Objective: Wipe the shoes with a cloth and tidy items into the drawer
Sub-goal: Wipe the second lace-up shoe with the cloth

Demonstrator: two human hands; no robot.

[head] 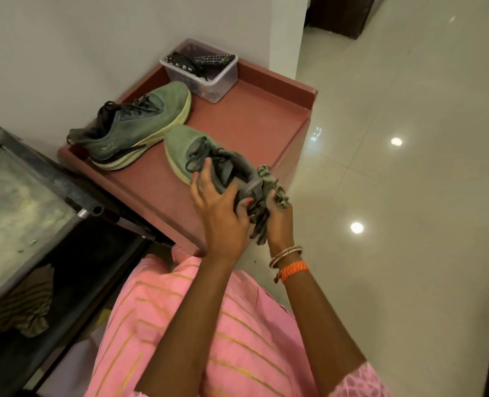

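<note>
Wiping step: left hand grips near shoe at worktop's front edge, right hand pinches cloth on its heel; far shoe likely next.

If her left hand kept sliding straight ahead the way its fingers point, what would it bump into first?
The left hand already grips the near shoe, fingers pointing toward its toe. Going on, it would run along the laces; beyond that probably the second shoe, though depth is hard to judge from one view.
</note>
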